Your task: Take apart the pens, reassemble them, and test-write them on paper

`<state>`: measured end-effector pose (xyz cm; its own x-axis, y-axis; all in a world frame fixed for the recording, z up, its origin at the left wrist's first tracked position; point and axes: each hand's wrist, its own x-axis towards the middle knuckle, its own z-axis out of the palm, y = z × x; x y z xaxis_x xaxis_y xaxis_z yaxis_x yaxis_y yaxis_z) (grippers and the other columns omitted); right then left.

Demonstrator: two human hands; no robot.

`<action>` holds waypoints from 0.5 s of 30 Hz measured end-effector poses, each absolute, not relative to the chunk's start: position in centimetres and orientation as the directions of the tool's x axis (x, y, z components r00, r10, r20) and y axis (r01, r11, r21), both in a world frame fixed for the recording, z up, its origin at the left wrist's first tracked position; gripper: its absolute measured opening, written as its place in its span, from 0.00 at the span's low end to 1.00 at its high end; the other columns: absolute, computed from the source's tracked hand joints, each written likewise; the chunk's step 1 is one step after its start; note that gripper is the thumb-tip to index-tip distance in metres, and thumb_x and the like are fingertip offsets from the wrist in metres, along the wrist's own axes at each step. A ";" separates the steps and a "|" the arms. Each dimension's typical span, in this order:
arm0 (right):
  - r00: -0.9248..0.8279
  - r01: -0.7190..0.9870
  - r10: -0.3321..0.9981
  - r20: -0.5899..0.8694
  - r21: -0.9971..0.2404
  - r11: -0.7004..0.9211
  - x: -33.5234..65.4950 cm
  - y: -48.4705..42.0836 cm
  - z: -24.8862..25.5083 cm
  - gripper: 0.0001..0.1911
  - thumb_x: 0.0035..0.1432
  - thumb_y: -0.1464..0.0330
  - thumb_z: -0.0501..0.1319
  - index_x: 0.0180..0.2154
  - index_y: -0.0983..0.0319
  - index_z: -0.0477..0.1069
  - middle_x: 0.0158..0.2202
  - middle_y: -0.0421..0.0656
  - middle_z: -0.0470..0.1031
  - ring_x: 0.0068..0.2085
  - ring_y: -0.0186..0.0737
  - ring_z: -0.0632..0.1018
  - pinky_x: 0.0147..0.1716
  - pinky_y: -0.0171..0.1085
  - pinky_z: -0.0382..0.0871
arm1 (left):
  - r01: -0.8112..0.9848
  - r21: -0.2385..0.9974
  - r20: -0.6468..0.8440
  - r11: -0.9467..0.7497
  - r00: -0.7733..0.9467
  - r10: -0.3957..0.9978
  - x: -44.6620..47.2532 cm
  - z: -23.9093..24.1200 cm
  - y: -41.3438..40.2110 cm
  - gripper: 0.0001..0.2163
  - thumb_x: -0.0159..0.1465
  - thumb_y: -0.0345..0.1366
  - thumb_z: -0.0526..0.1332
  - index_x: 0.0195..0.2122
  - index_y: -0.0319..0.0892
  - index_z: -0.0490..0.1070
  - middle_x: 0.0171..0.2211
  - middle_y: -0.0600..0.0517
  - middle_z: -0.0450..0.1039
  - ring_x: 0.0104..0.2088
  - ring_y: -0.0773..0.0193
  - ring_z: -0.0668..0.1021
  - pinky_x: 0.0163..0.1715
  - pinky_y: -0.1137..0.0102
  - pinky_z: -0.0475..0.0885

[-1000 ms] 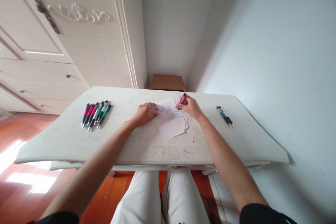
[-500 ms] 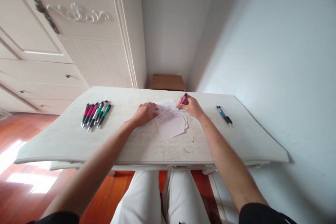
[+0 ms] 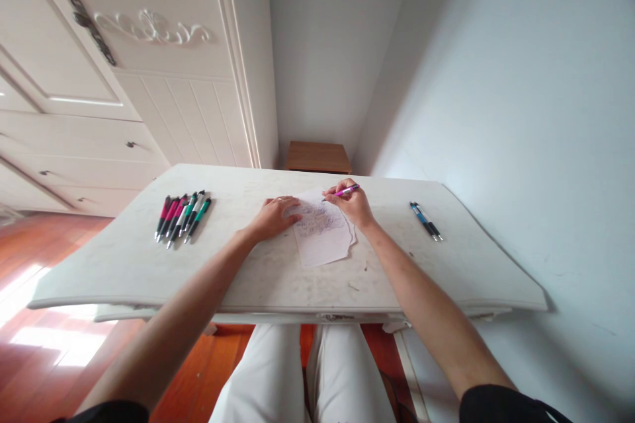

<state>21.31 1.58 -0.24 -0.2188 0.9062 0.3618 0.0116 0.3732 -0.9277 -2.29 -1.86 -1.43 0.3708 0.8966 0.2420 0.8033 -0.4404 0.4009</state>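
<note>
In the head view, a few layered sheets of white paper (image 3: 325,246) lie on the white table, the top one covered with dark scribbles across its upper half. My left hand (image 3: 276,217) rests flat on the paper's left edge, fingers stretched out. A magenta pen (image 3: 346,190) is held in my right hand (image 3: 355,205), fingers closed round it. Its tip points left and down at the upper part of the top sheet; whether it touches I cannot tell.
Several pens (image 3: 181,218) in magenta, green and white lie in a bunch on the left of the table (image 3: 258,281). Two pens (image 3: 425,220), at least one blue, lie on the right. A wooden box-like piece (image 3: 319,156) stands behind, a wall on the right.
My right hand has moved left over the paper with the pen, which now tilts flatter, its back end pointing right. My left hand has stayed in place.
</note>
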 end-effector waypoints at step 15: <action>-0.138 0.121 0.916 0.376 -0.912 0.392 19.1 2.5 -1.5 0.20 0.48 0.53 0.65 0.30 0.57 0.58 0.33 0.41 0.77 0.33 0.40 0.80 0.36 0.38 0.75 | 0.803 0.446 0.209 -0.396 0.337 0.918 -1.7 -1.5 -2.1 0.29 0.61 0.49 0.58 0.61 0.46 0.56 0.55 0.48 0.71 0.55 0.55 0.72 0.58 0.60 0.57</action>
